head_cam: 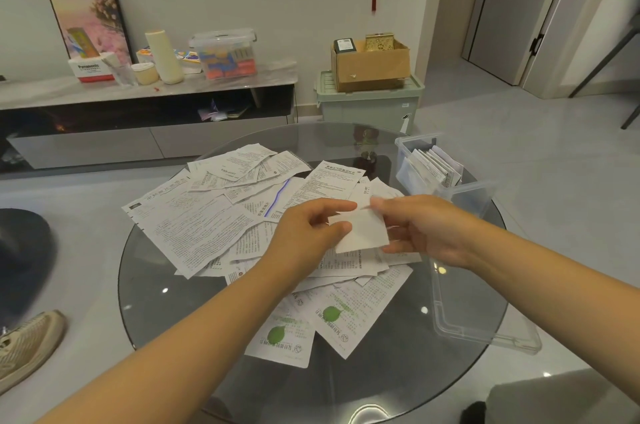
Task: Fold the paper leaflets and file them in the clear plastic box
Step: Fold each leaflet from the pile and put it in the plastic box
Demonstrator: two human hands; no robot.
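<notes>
Hands meet above a round smoked-glass table (398,385) in the head view, the only view, working one small folded white paper leaflet (362,231) between them. The left hand (304,233) pinches the leaflet's near-left edge between thumb and curled fingers, while the right hand (426,227) holds its right side, index finger laid along the top edge and the other fingers tucked beneath; the two-sided hold looks meant to press a crease flat or make a further fold before filing. Held just above the heap, the leaflet sits close to the clear plastic box (485,337) at the table's right edge, within easy reach of the right hand.

Under the hands lies a loose spread of unfolded printed leaflets (194,226), overlapping too heavily for an exact count, though well over a dozen show, two of them bearing green leaf marks (277,333). A batch of folded leaflets (436,165) stands upright at the box's far end, perhaps about ten, leaving most of the one box bare. By that measure the job appears less than half done.
</notes>
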